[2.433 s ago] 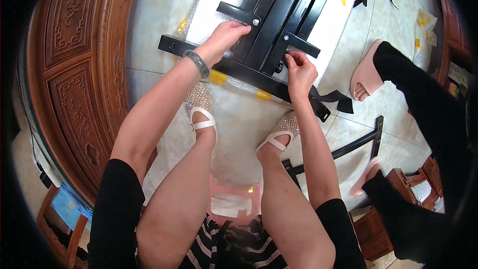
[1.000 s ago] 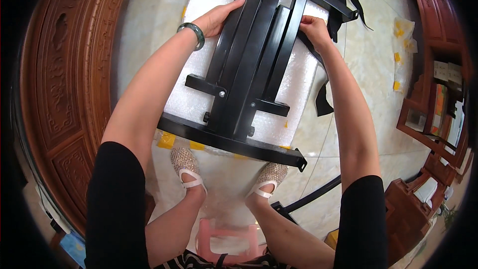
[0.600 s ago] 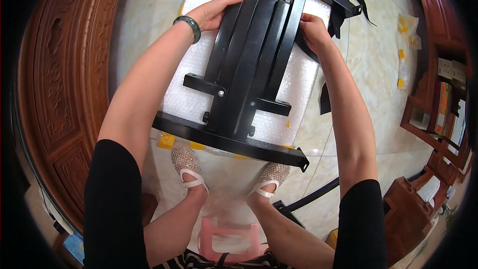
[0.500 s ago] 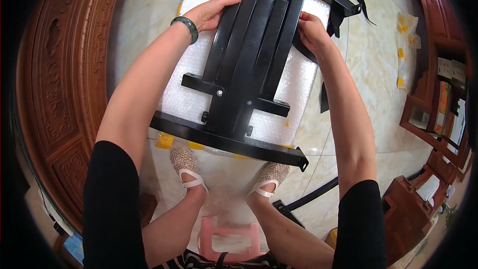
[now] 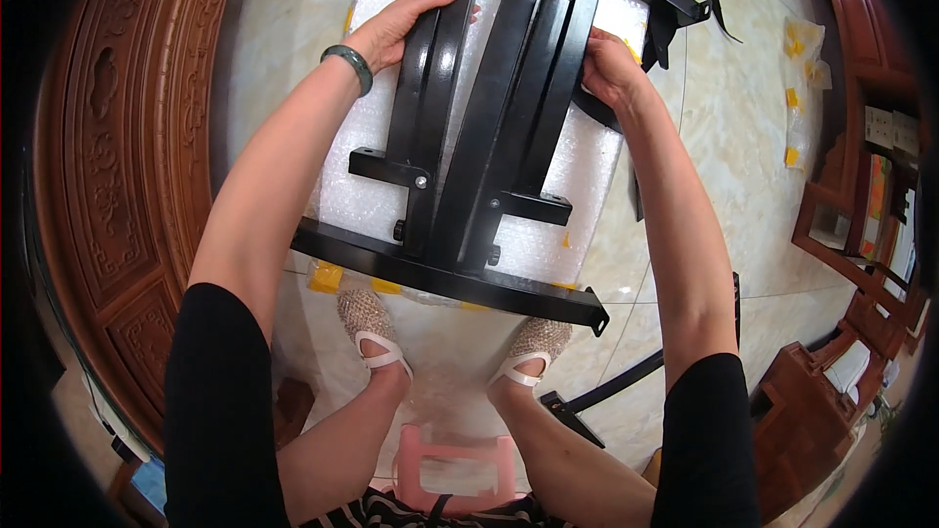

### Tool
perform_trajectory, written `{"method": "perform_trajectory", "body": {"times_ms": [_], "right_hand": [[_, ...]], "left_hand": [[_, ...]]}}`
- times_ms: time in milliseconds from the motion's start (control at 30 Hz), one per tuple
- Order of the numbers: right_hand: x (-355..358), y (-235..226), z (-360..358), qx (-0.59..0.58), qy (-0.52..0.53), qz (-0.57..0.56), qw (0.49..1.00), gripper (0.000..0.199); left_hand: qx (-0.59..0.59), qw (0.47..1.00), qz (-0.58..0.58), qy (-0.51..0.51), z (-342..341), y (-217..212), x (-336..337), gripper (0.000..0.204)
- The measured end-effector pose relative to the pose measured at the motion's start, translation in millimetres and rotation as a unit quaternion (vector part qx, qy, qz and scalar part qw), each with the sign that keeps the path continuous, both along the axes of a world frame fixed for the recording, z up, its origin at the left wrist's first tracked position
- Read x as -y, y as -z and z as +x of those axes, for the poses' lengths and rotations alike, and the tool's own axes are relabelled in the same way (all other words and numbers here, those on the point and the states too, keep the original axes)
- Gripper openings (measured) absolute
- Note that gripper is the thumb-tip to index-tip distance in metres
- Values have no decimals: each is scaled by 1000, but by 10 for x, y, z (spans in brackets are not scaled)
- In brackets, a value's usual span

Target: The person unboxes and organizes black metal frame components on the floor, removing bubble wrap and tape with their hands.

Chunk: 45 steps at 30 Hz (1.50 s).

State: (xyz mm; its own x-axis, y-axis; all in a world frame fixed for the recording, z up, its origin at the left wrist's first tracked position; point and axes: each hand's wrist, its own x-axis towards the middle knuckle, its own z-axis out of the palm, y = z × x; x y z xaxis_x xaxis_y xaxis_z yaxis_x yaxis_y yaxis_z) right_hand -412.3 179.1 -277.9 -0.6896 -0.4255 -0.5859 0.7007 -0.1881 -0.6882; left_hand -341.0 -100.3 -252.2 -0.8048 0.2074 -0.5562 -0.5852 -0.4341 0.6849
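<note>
A black metal frame (image 5: 489, 166) of several long bars and a curved crossbar lies on a white bubble-wrap sheet (image 5: 367, 176) on the marble floor. My left hand (image 5: 401, 24), with a green bangle on the wrist, grips the frame's left bar near its far end. My right hand (image 5: 608, 68) grips the right bar at about the same height. Both arms reach forward over my knees. The curved crossbar (image 5: 450, 279) lies nearest to my feet.
A carved dark wooden cabinet (image 5: 117, 166) runs along the left. A loose black bar (image 5: 636, 376) lies on the floor at lower right. Wooden shelving (image 5: 866, 196) stands at the right. Yellow tape scraps and plastic (image 5: 802, 78) lie beyond. A pink stool (image 5: 455, 464) is under me.
Earlier my hands were at the crossbar close to my feet. Since then they have reached forward to the far ends of the bars, and the frame lies closer to me.
</note>
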Motion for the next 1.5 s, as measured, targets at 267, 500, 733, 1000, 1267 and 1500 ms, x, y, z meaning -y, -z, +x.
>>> {"method": "perform_trajectory", "body": {"times_ms": [267,500,733,1000,1267,1500], "right_hand": [[-51,105,-19,28,-14,4,999,18],[39,47,-56,-28,-44,45,998,22],[122,165,-84,-188,-13,126,974,29],[262,256,-53,-329,77,334,880,20],[226,205,-114,-328,57,222,917,25],[248,16,-185,-127,-78,124,981,20]], "left_hand": [[-4,995,83,60,-119,-28,9,50],[14,999,40,33,-99,-96,-87,43],[-7,997,58,44,-108,14,-65,43],[-10,996,67,52,-90,107,-25,46],[-7,996,70,47,-106,126,-56,45],[-15,996,64,51,-108,56,-15,44]]}}
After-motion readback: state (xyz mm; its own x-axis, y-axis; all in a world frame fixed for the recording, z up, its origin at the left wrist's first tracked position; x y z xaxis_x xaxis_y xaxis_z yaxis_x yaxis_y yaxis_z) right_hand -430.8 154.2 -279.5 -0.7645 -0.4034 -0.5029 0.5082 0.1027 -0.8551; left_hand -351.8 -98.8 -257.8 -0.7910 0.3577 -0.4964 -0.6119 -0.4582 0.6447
